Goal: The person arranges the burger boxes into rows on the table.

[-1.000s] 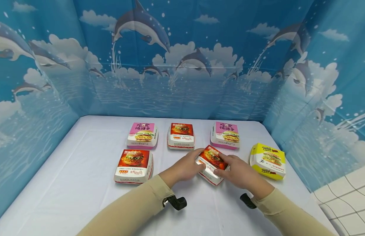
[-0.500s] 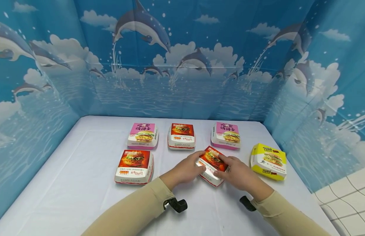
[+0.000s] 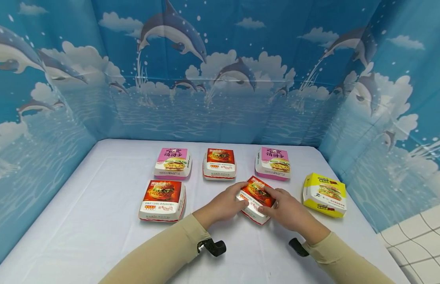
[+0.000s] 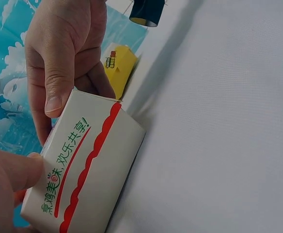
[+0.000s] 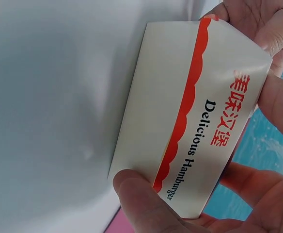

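Note:
A red-topped burger box point(image 3: 256, 198) sits turned at an angle on the white table point(image 3: 81, 221), held between both hands. My left hand point(image 3: 227, 203) grips its left side, thumb on the near wall. My right hand point(image 3: 283, 209) grips its right side. The left wrist view shows the box's white wall point(image 4: 83, 170) with a red wavy line, my left thumb point(image 4: 15, 170) on it and the right hand's fingers point(image 4: 59, 73) over its top edge. The right wrist view shows the box wall point(image 5: 195, 131) printed "Delicious Hamburger", with my right thumb point(image 5: 141, 199) on its near corner.
Another red box point(image 3: 163, 200) lies to the left. A back row holds a pink box point(image 3: 173, 163), a red box point(image 3: 220, 163) and a pink box point(image 3: 273, 163). A yellow box point(image 3: 324, 194) sits at the right. Blue dolphin-print walls point(image 3: 220, 79) close three sides.
Both hands keep hold of the angled red box; it has barely shifted. The view drifted slightly.

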`<state>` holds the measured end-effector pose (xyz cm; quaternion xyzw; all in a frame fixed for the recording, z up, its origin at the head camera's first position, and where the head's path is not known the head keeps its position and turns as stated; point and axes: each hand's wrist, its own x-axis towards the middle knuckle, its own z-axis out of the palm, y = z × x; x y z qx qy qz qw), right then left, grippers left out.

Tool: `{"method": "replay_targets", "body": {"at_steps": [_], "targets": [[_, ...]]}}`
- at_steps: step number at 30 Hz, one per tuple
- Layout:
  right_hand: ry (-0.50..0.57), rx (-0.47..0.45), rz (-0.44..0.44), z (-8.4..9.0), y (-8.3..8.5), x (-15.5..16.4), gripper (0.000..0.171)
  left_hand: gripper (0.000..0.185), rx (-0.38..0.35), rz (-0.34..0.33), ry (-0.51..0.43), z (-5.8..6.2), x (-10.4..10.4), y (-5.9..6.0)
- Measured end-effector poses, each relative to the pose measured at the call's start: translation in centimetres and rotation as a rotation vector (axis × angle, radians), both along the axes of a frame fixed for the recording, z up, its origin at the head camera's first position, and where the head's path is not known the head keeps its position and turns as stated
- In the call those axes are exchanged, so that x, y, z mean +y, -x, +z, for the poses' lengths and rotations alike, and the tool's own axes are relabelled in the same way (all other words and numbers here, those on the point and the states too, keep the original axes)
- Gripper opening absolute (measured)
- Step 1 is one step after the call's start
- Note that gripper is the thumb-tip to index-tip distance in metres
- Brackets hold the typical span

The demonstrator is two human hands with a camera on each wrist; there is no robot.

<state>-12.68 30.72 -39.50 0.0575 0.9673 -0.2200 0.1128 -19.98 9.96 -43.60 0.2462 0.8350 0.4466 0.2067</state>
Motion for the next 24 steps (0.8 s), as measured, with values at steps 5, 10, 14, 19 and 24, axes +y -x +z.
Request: {"method": "replay_targets", "body": {"at_steps": [5, 10, 14, 19, 24], "targets": [[0.014, 0.007, -0.008, -0.04, -0.04, -0.08, 0.092, 0.062, -0.002, 0.005, -0.004, -0.17, 0.04, 0.07], [0.019, 0.014, -0.009, -0.01, -0.09, -0.15, 0.091, 0.062, -0.002, 0.008, -0.008, -0.15, 0.03, -0.04], [0.025, 0.024, -0.004, 0.02, -0.16, -0.16, 0.090, 0.062, 0.006, 0.014, -0.010, -0.13, -0.02, -0.16], [0.053, 0.037, 0.003, 0.05, -0.19, -0.16, 0.090, 0.062, 0.017, 0.019, 0.000, -0.02, -0.17, -0.38], [0.065, 0.040, 0.008, 0.24, -0.34, -0.24, 0.090, 0.062, 0.007, 0.032, -0.003, 0.21, -0.29, -0.67]]}}
